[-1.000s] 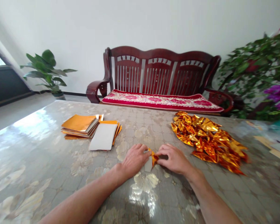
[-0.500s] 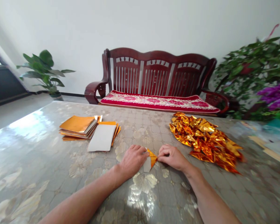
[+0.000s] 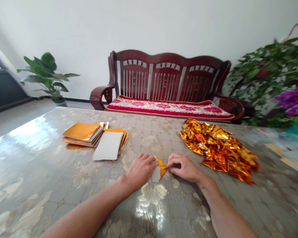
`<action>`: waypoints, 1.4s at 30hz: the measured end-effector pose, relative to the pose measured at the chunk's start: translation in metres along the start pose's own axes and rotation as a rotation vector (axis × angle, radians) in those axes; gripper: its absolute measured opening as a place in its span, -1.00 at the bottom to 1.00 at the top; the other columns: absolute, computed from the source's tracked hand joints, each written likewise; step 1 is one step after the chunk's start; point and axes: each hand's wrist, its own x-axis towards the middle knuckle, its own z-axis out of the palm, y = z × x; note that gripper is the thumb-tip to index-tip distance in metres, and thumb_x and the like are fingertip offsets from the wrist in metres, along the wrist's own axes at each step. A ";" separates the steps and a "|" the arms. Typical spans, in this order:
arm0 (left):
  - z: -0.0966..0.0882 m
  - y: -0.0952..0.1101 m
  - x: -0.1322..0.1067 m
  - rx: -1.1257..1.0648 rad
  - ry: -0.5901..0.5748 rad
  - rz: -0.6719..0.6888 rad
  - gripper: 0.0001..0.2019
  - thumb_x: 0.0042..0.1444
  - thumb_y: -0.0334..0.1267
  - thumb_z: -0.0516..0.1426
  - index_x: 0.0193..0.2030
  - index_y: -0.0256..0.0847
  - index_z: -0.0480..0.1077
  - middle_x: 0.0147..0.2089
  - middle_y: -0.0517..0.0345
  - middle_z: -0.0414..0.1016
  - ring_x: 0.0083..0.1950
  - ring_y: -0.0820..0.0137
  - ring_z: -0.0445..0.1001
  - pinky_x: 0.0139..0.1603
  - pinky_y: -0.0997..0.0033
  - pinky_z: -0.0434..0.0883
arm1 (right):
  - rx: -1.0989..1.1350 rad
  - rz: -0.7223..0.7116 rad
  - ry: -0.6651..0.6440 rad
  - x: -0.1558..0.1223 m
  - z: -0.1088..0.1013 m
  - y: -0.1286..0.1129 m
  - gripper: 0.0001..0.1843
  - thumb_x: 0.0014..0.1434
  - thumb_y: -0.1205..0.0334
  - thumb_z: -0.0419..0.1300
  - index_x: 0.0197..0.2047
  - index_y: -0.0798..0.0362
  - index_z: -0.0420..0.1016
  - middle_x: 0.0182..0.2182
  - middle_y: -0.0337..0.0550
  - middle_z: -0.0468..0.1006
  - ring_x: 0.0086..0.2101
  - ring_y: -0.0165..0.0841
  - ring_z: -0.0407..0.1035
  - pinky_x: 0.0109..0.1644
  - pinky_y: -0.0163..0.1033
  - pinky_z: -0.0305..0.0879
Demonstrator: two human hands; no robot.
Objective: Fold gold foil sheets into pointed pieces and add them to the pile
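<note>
A small sheet of gold foil paper (image 3: 162, 167) with a pale grey back lies partly folded on the table in front of me. My left hand (image 3: 142, 168) grips its left part, and the fingers hide that side. At the right corner of the sheet, the curled thumb and forefinger of my right hand (image 3: 182, 167) hold the folded tip. To the left sit a stack of gold foil sheets (image 3: 81, 131) and a fanned pile of sheets with a grey back on top (image 3: 109, 146). Beyond my right hand is a heap of folded gold foil pieces (image 3: 217, 145).
The table (image 3: 71, 191) has a glossy, flower-patterned cover. Clear plastic bags (image 3: 265, 136) lie at its right edge. Behind it stands a dark red wooden bench (image 3: 167, 77) with a red cushion. Potted plants (image 3: 48, 74) flank the bench.
My right hand's fingers have shifted slightly at the paper's right corner, the thumb and forefinger looser than before. The left hand stays in place.
</note>
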 end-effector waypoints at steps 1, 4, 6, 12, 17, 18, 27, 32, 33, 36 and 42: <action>0.000 0.000 0.000 0.000 0.001 0.001 -0.78 0.33 -0.24 0.05 0.05 -0.08 0.41 -0.08 0.09 0.49 -0.04 0.29 0.41 -0.03 0.26 0.30 | -0.011 -0.002 -0.001 0.001 0.001 -0.002 -0.79 -0.01 0.42 0.32 -0.29 -0.06 0.64 -0.28 -0.22 0.54 -0.19 -0.33 0.40 -0.03 -0.19 0.29; 0.002 -0.002 0.000 -0.004 0.000 0.005 -0.78 0.33 -0.22 0.04 0.05 -0.07 0.41 -0.09 0.10 0.49 -0.05 0.29 0.41 -0.04 0.26 0.30 | -0.055 -0.002 0.025 0.004 0.008 -0.009 -0.87 -0.04 0.33 0.41 -0.37 -0.05 0.62 -0.29 -0.25 0.52 -0.20 -0.34 0.36 -0.03 -0.20 0.24; 0.003 -0.003 0.000 -0.012 0.003 0.008 -0.78 0.33 -0.21 0.04 0.05 -0.07 0.41 -0.08 0.11 0.49 -0.05 0.29 0.41 -0.04 0.26 0.31 | -0.085 0.006 0.049 0.006 0.014 -0.012 -0.92 0.00 0.31 0.40 -0.43 -0.03 0.59 -0.33 -0.26 0.51 -0.22 -0.35 0.34 -0.05 -0.21 0.22; -0.001 0.000 -0.002 -0.065 0.031 -0.008 -0.78 0.31 -0.28 0.05 0.03 -0.07 0.43 -0.07 0.12 0.50 -0.03 0.29 0.41 0.01 0.25 0.30 | -0.201 0.050 0.076 0.009 0.023 -0.018 -0.87 0.02 0.32 0.38 -0.48 0.00 0.51 -0.39 -0.27 0.48 -0.27 -0.35 0.31 -0.12 -0.24 0.18; -0.002 0.012 -0.004 -0.114 0.091 -0.068 -0.72 0.25 -0.07 0.11 0.02 -0.10 0.43 -0.04 0.09 0.50 0.01 0.24 0.41 0.18 0.10 0.24 | -0.279 0.088 0.091 0.010 0.025 -0.021 -0.87 0.02 0.34 0.36 -0.44 0.01 0.48 -0.38 -0.28 0.49 -0.27 -0.34 0.31 -0.15 -0.24 0.18; -0.001 0.014 -0.004 -0.120 0.103 -0.075 -0.69 0.22 -0.04 0.13 0.03 -0.10 0.42 -0.02 0.09 0.50 0.02 0.23 0.40 0.23 0.05 0.19 | -0.282 0.091 0.096 0.010 0.025 -0.021 -0.88 0.03 0.34 0.36 -0.41 0.00 0.48 -0.37 -0.28 0.50 -0.26 -0.34 0.32 -0.15 -0.24 0.18; 0.001 0.024 -0.009 -0.074 0.131 -0.077 -0.64 0.16 -0.13 0.20 0.10 -0.08 0.35 0.10 0.04 0.43 0.12 0.16 0.34 0.23 -0.02 0.18 | -0.295 -0.085 0.099 0.007 0.022 -0.023 -0.89 0.22 0.36 0.23 -0.29 -0.01 0.58 -0.28 -0.20 0.52 -0.21 -0.33 0.33 -0.08 -0.21 0.24; 0.006 0.029 -0.013 -0.026 0.023 0.083 -0.95 0.28 -0.30 0.10 -0.17 -0.18 0.39 -0.20 0.11 0.47 -0.14 0.28 0.40 -0.16 0.27 0.34 | -0.341 -0.119 0.101 0.007 0.024 -0.025 -0.78 0.23 0.45 0.14 -0.24 0.01 0.58 -0.27 -0.16 0.53 -0.20 -0.32 0.33 -0.08 -0.20 0.27; 0.006 0.028 -0.013 -0.002 0.019 0.092 -0.94 0.29 -0.32 0.09 -0.18 -0.19 0.39 -0.22 0.11 0.47 -0.14 0.28 0.39 -0.17 0.27 0.33 | -0.352 -0.120 0.108 0.007 0.024 -0.024 -0.76 0.23 0.47 0.12 -0.21 0.01 0.58 -0.27 -0.15 0.53 -0.19 -0.31 0.33 -0.07 -0.19 0.28; 0.005 0.024 -0.011 0.055 -0.002 0.096 -0.94 0.29 -0.33 0.09 -0.18 -0.20 0.40 -0.22 0.07 0.48 -0.13 0.26 0.39 -0.19 0.26 0.32 | -0.380 -0.133 0.132 0.007 0.025 -0.023 -0.68 0.18 0.53 0.08 -0.18 0.01 0.57 -0.23 -0.12 0.54 -0.14 -0.28 0.32 -0.02 -0.15 0.27; -0.003 0.016 -0.009 0.120 -0.054 0.039 -0.94 0.26 -0.38 0.11 -0.22 -0.24 0.40 -0.25 0.06 0.47 -0.17 0.24 0.39 -0.20 0.24 0.33 | -0.472 -0.106 0.098 0.005 0.024 -0.029 -0.68 0.10 0.55 0.07 -0.23 0.03 0.55 -0.28 -0.11 0.53 -0.16 -0.25 0.29 -0.03 -0.13 0.21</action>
